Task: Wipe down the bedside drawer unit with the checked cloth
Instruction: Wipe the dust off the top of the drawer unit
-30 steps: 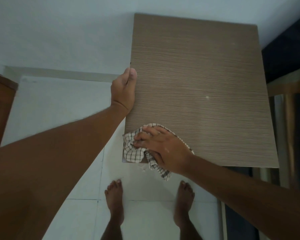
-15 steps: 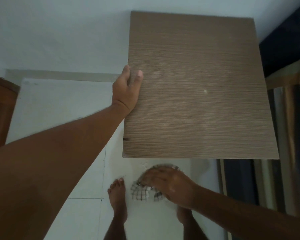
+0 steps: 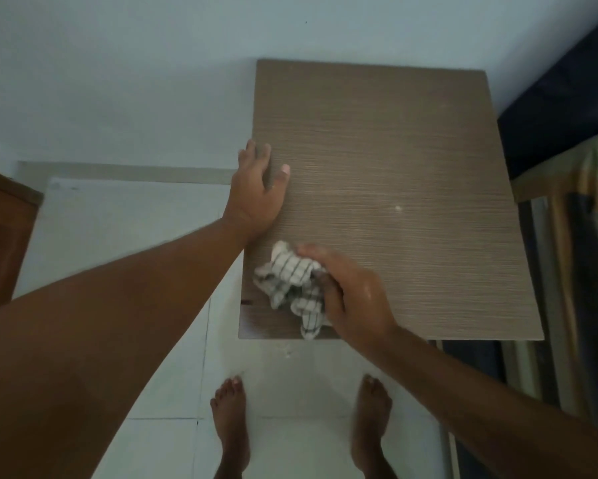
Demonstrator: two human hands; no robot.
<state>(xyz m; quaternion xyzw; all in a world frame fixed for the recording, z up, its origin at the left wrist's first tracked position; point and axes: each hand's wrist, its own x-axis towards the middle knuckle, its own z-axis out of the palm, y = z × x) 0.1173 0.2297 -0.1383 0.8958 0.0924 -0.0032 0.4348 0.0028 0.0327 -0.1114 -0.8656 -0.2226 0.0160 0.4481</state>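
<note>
Right, the checked cloth (image 3: 290, 281) is bunched up on the near-left corner of the bedside drawer unit (image 3: 411, 202), on its wood-grain surface. It is gripped there by the right hand (image 3: 352, 299), fingers curled into it. The unit's left edge is braced by the left hand (image 3: 256, 198), thumb laid on top, fingers straight along the side. 2 bare feet (image 3: 230, 409) are planted on the white tiled floor (image 3: 152, 236) below.

Drawer unit (image 3: 411, 202) top: matt wood-grain laminate; checked cloth (image 3: 290, 274): soft woven fabric; floor (image 3: 152, 236): smooth tile.
</note>
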